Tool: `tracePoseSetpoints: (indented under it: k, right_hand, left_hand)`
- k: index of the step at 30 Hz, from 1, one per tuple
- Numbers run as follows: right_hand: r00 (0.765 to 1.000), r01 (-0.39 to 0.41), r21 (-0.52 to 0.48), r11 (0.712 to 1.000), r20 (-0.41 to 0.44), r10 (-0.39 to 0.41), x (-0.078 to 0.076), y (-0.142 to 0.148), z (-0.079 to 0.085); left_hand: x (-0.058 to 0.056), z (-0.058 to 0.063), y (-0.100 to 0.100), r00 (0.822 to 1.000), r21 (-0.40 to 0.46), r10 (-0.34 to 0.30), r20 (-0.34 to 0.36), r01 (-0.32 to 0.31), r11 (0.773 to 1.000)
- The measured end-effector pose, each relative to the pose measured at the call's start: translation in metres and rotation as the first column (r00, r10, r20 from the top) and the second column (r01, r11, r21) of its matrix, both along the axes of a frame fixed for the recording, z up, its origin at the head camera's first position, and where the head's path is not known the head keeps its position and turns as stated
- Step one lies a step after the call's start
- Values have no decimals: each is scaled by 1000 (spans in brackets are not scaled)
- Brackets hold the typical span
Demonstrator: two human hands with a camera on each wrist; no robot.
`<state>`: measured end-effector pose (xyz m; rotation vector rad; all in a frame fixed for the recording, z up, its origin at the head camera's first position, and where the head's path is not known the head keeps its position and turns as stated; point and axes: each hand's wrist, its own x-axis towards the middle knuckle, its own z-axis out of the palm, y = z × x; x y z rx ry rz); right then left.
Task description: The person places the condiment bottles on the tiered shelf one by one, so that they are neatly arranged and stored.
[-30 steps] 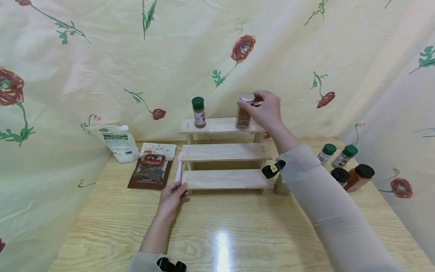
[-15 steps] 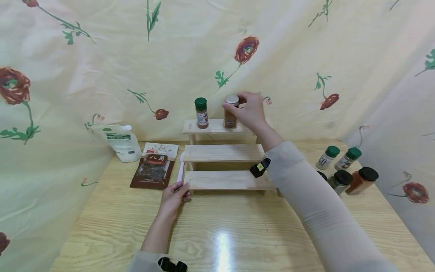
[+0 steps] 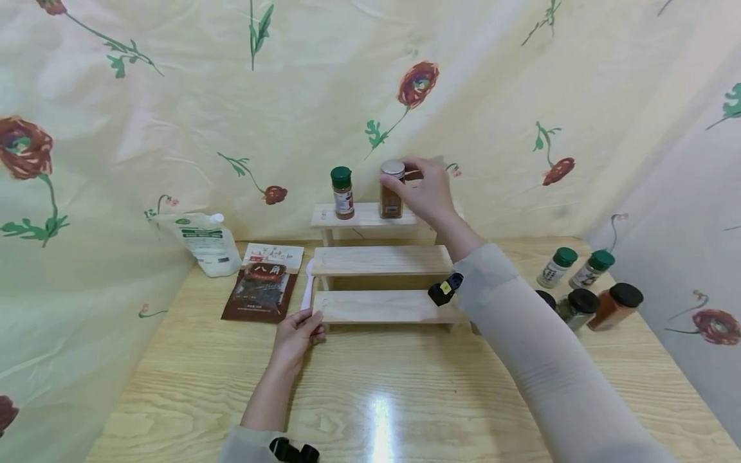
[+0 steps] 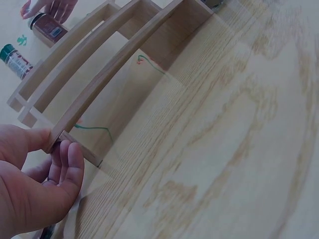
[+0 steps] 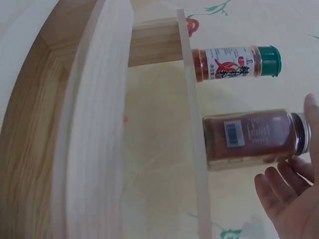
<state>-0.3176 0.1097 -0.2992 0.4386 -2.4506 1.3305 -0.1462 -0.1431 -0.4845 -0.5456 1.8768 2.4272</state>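
Note:
A three-tier wooden rack (image 3: 382, 260) stands against the back cloth. On its top tier is a glass spice jar (image 3: 391, 202) with brown-red contents and a silver lid; my right hand (image 3: 427, 190) holds it near the lid between thumb and fingers. In the right wrist view the jar (image 5: 251, 137) stands on the top board. To its left is a green-capped spice bottle (image 3: 343, 196), with a chili label in the right wrist view. My left hand (image 3: 295, 337) pinches the front left end of the bottom tier, thumb above and fingers curled below in the left wrist view.
Left of the rack lie a brown spice packet (image 3: 260, 286) and a white spouted pouch (image 3: 202, 243). A white plastic spoon (image 3: 309, 286) lies along the rack's left side. At right stand green-capped bottles (image 3: 557, 267) and black-lidded jars (image 3: 616, 305).
My right hand has moved the glass jar leftward along the top tier, closer to the green-capped bottle, and then kept nearly still. The left hand keeps its hold on the rack.

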Motion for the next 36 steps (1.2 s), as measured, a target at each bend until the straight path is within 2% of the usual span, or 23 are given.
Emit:
tracePoseSetpoints:
  k: [13,20,31,36]
  right_hand:
    - [999,34,-97,995,9,-33,19,35,-24]
    - [996,77,-125,989,-26,-81,30,53,-38]
    - [993,103,-92,990,-52,-108,38,84,-50]
    - [989,122,-107,987,-75,-131,40,99,-54]
  left_hand:
    - [4,2,0,1000,8,-3,8,3,1000]
    - [4,3,0,1000,16,-4,7,4,1000]
    - [4,3,0,1000,17,-2,19,2,1000]
    - [3,3,1,1000,10,-8,20,7,1000]
